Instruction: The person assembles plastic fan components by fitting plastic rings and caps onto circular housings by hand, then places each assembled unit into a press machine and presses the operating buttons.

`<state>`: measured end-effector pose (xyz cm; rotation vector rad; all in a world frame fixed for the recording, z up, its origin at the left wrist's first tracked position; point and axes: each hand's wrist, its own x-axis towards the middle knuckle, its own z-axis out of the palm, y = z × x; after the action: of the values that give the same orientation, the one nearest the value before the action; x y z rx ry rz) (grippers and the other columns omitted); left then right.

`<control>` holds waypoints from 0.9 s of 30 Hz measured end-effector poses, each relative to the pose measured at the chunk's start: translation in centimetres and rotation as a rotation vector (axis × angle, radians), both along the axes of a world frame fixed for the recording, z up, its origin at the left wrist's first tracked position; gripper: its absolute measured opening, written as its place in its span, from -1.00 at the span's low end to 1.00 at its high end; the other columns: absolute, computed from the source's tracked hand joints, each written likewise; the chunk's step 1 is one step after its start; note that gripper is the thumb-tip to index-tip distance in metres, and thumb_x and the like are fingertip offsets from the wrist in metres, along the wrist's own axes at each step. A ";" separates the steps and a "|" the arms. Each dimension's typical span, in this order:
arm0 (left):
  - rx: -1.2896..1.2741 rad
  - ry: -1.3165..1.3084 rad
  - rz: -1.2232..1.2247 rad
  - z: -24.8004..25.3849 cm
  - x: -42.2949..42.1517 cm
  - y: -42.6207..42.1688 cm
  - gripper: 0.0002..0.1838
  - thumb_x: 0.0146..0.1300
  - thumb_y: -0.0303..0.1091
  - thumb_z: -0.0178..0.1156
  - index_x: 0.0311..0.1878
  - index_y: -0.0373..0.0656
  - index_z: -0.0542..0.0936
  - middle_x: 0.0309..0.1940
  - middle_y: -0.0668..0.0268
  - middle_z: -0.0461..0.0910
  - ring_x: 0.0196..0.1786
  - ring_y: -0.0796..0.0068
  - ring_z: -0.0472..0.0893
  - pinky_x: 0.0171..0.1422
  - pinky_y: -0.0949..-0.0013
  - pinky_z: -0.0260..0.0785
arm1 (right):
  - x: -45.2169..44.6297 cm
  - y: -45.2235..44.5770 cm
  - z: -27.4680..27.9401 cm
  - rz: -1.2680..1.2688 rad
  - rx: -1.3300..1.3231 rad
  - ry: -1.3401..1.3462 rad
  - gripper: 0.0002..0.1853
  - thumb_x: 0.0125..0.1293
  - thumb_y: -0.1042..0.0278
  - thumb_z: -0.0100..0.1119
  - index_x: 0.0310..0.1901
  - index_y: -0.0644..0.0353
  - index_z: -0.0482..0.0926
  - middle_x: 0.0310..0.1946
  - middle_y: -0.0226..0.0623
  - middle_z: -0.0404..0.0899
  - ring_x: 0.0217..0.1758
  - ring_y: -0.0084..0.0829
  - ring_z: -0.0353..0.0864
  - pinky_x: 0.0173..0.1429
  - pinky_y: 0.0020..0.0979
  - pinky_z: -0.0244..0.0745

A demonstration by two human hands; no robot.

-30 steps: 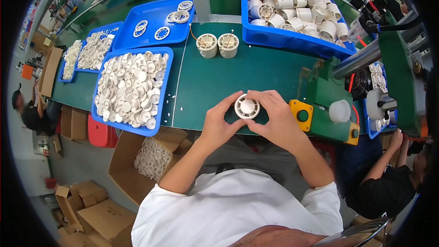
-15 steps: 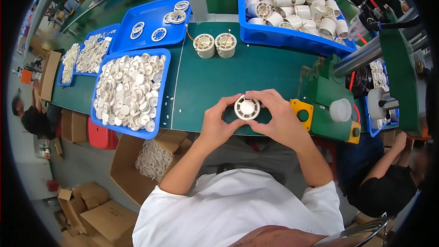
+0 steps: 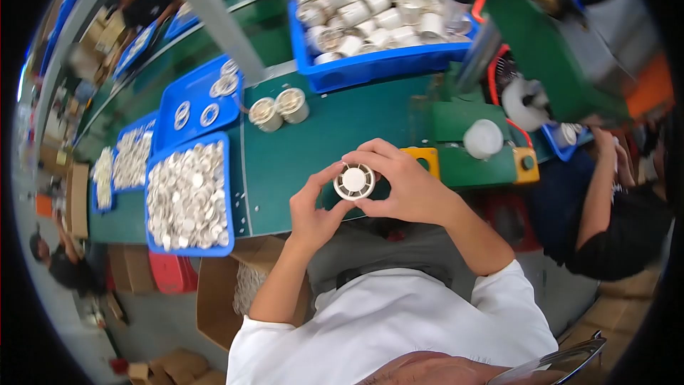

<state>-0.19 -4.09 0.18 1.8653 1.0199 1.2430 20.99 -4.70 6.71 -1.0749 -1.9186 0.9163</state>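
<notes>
Between my two hands is a round white part [image 3: 355, 181] with a spoked ring around a pale centre, held near the table's front edge. My left hand [image 3: 318, 207] grips its left side with thumb and fingers. On the opposite side, my right hand [image 3: 392, 182] pinches the rim. Two white cylindrical parts [image 3: 278, 109] stand together farther back on the green table [image 3: 335, 121]. A blue tray [image 3: 229, 199] of small white caps [image 3: 187, 196] lies to the left.
A large blue bin [image 3: 385, 68] of white cylinders stands at the back. On the right is a green machine [image 3: 456, 125] with yellow button boxes [image 3: 527, 164]. Another blue tray [image 3: 192, 93] holds white rings. A co-worker [image 3: 613, 221] sits at the right.
The view has turned, so the table and trays appear tilted and shifted left, and the machine looks nearer. Both hands still hold the round white part.
</notes>
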 end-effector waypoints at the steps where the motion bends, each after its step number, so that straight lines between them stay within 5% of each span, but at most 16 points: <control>1: 0.123 0.035 -0.023 1.3 0.9 -0.2 -0.41 0.07 -0.51 0.60 0.21 -0.24 0.63 0.16 0.08 0.72 0.19 0.24 0.74 0.32 0.24 0.56 | 0.9 -0.9 1.0 -0.009 -0.035 0.058 -0.36 0.04 0.43 0.53 0.23 0.25 0.60 0.12 -0.13 0.55 0.18 -0.14 0.62 0.22 -0.22 0.57; 3: 0.155 0.031 -0.118 3.6 4.0 0.3 -0.40 0.05 -0.47 0.62 0.19 -0.29 0.63 0.16 0.04 0.72 0.23 0.21 0.72 0.36 0.23 0.53 | 4.1 -2.3 1.9 -0.064 0.043 0.007 -0.33 0.03 0.47 0.53 0.26 0.22 0.58 0.17 -0.18 0.53 0.26 -0.21 0.60 0.31 -0.26 0.54; 7: 0.230 0.010 -0.350 6.1 11.8 2.4 -0.39 0.07 -0.42 0.62 0.21 -0.27 0.62 0.14 0.03 0.73 0.19 0.19 0.75 0.28 0.25 0.56 | 10.5 -4.1 1.7 -0.256 0.003 0.342 -0.31 0.11 0.53 0.51 0.33 0.20 0.54 0.24 -0.29 0.54 0.33 -0.41 0.57 0.29 -0.29 0.59; 12: 0.140 -0.033 -0.459 5.8 19.1 5.3 -0.41 0.10 -0.31 0.63 0.16 -0.31 0.61 0.05 0.09 0.76 0.08 0.23 0.78 0.22 0.26 0.57 | 16.7 -3.0 1.1 -0.443 -0.168 0.393 -0.37 0.14 0.45 0.56 0.27 0.30 0.57 0.16 -0.29 0.64 0.17 -0.46 0.65 0.25 -0.36 0.59; 15: 0.062 -0.038 -0.507 5.3 20.6 6.1 -0.37 0.12 -0.19 0.63 0.16 -0.28 0.58 -0.06 0.00 0.76 0.05 0.05 0.77 0.12 0.19 0.59 | 18.0 -2.6 0.7 -0.468 -0.202 0.435 -0.37 0.13 0.40 0.58 0.25 0.33 0.58 0.09 -0.30 0.67 0.11 -0.48 0.66 0.25 -0.37 0.58; 24: 0.137 0.046 -0.469 6.3 19.2 4.7 -0.40 0.12 -0.26 0.61 0.18 -0.24 0.58 0.10 -0.02 0.68 0.21 -0.03 0.66 0.28 0.11 0.50 | 17.8 -3.1 -1.0 -0.485 -0.039 0.312 -0.37 0.15 0.33 0.57 0.26 0.30 0.57 0.18 -0.28 0.59 0.16 -0.45 0.59 0.16 -0.36 0.56; 27: 0.349 0.137 -0.183 5.7 15.5 2.6 -0.38 0.06 -0.28 0.61 0.18 -0.22 0.60 0.14 0.02 0.63 0.21 -0.10 0.61 0.27 0.06 0.48 | 17.9 -5.5 -0.4 -0.611 0.093 0.213 -0.44 0.18 0.36 0.53 0.23 0.24 0.60 0.14 -0.27 0.61 0.18 -0.38 0.58 0.17 -0.31 0.54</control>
<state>15.31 -1.50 5.83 2.2813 0.7127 1.2580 38.93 -10.19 6.30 -1.3388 -1.3228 0.5588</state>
